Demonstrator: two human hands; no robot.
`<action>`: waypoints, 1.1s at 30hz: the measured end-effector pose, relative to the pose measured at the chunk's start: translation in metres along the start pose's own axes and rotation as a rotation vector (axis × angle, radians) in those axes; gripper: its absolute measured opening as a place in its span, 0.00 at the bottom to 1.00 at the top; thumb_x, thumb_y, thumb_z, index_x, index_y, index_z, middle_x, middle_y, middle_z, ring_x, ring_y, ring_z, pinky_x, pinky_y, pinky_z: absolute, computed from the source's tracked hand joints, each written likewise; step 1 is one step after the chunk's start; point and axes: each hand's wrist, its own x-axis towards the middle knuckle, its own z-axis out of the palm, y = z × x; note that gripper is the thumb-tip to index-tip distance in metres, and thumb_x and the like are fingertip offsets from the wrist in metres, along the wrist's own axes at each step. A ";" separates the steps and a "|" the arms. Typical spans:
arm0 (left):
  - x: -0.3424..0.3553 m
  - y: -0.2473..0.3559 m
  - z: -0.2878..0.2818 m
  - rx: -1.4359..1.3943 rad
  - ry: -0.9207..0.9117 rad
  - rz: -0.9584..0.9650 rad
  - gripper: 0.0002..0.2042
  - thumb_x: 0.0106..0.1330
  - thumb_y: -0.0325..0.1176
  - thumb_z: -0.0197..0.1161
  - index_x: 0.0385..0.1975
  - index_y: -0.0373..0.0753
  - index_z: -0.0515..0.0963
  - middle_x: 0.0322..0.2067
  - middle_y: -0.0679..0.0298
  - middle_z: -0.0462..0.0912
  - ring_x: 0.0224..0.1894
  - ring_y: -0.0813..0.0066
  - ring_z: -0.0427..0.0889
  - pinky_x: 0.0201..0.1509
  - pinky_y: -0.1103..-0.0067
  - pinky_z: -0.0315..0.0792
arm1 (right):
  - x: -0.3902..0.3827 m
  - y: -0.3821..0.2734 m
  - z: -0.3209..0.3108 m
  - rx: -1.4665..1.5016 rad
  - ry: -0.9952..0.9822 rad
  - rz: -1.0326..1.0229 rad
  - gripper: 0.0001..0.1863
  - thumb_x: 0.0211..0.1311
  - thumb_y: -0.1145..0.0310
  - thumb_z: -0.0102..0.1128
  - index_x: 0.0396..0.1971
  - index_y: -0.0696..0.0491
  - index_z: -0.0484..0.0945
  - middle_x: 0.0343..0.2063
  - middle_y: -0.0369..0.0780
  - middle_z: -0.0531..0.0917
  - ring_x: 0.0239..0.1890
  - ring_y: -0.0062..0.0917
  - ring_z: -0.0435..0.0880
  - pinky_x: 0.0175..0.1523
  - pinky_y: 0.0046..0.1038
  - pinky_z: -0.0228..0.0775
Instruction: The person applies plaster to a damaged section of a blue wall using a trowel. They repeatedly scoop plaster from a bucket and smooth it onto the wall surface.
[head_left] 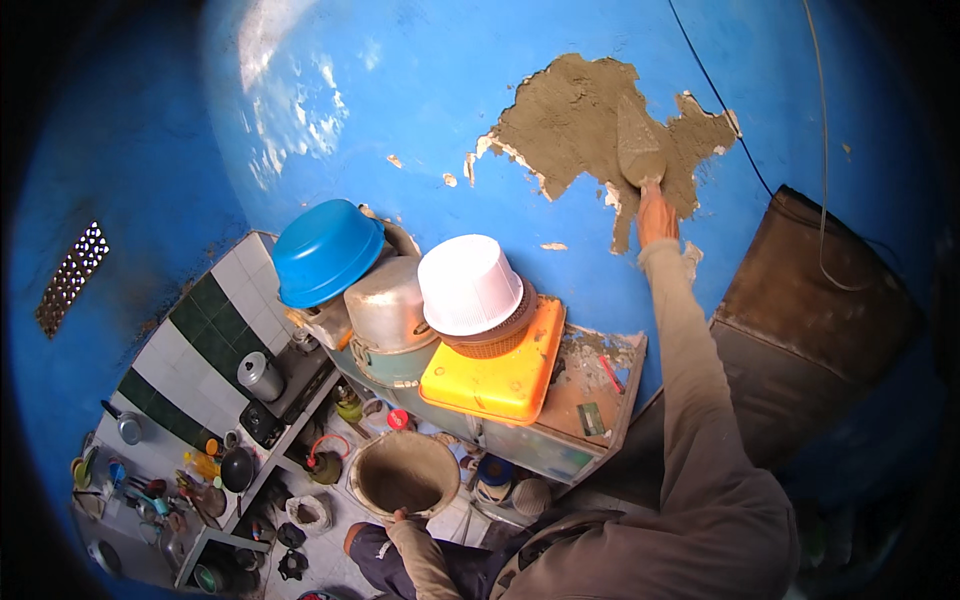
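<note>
My right hand [655, 214] grips a trowel [638, 145] by its handle, with the blade against a patch of wet grey-brown mortar [555, 115] on the blue wall [420, 100]. The patch is irregular, with pale flaking edges. Down low, my left hand [401, 521] holds the near rim of a mortar-smeared bucket [365, 474], which has grey-brown stuff inside.
A cabinet [600, 360] below the patch bears stacked pots [385, 305], a blue basin [322, 255], a white basin [470, 275] and a yellow tray [480, 385]. A tall rusty brown box [790, 300] stands right, cables hang above it. A cluttered kitchen counter [300, 392] runs left.
</note>
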 end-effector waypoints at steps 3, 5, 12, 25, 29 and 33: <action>-0.026 0.014 0.023 -0.026 -0.081 0.002 0.23 0.52 0.16 0.49 0.51 0.41 0.66 0.34 0.63 0.75 0.29 0.69 0.73 0.32 0.71 0.73 | -0.007 -0.017 0.017 0.127 0.040 -0.083 0.17 0.65 0.61 0.36 0.47 0.49 0.70 0.40 0.57 0.76 0.44 0.51 0.73 0.46 0.45 0.64; 0.003 0.003 -0.020 0.014 -0.040 0.017 0.25 0.52 0.16 0.48 0.52 0.42 0.66 0.35 0.62 0.74 0.30 0.67 0.74 0.34 0.68 0.74 | 0.002 -0.052 0.039 0.071 -0.015 -0.181 0.17 0.65 0.61 0.36 0.48 0.49 0.70 0.41 0.56 0.75 0.45 0.51 0.72 0.47 0.44 0.64; -0.021 0.018 0.018 -0.003 0.018 -0.035 0.22 0.53 0.17 0.50 0.51 0.38 0.65 0.34 0.62 0.74 0.30 0.69 0.72 0.33 0.73 0.72 | 0.039 -0.055 0.013 0.015 -0.093 0.086 0.17 0.64 0.62 0.37 0.47 0.51 0.69 0.42 0.56 0.75 0.46 0.53 0.72 0.49 0.44 0.64; -0.026 0.023 -0.004 0.014 0.068 -0.050 0.23 0.52 0.17 0.52 0.51 0.38 0.64 0.36 0.58 0.75 0.33 0.64 0.74 0.35 0.67 0.72 | 0.013 -0.033 0.061 0.463 0.205 -0.068 0.17 0.64 0.62 0.39 0.48 0.53 0.70 0.44 0.52 0.76 0.49 0.47 0.72 0.52 0.39 0.63; -0.027 0.021 -0.007 0.086 0.048 -0.059 0.23 0.53 0.17 0.52 0.51 0.38 0.64 0.36 0.59 0.75 0.32 0.65 0.74 0.35 0.68 0.72 | 0.060 -0.073 0.064 0.411 0.064 0.130 0.17 0.64 0.61 0.39 0.48 0.51 0.70 0.42 0.54 0.76 0.47 0.50 0.73 0.51 0.41 0.64; -0.051 0.034 0.016 0.075 0.022 -0.033 0.23 0.54 0.18 0.52 0.52 0.39 0.64 0.35 0.61 0.74 0.31 0.68 0.73 0.34 0.71 0.71 | 0.077 -0.093 0.070 0.275 0.027 0.069 0.17 0.64 0.61 0.37 0.47 0.50 0.70 0.41 0.56 0.76 0.45 0.53 0.73 0.49 0.44 0.65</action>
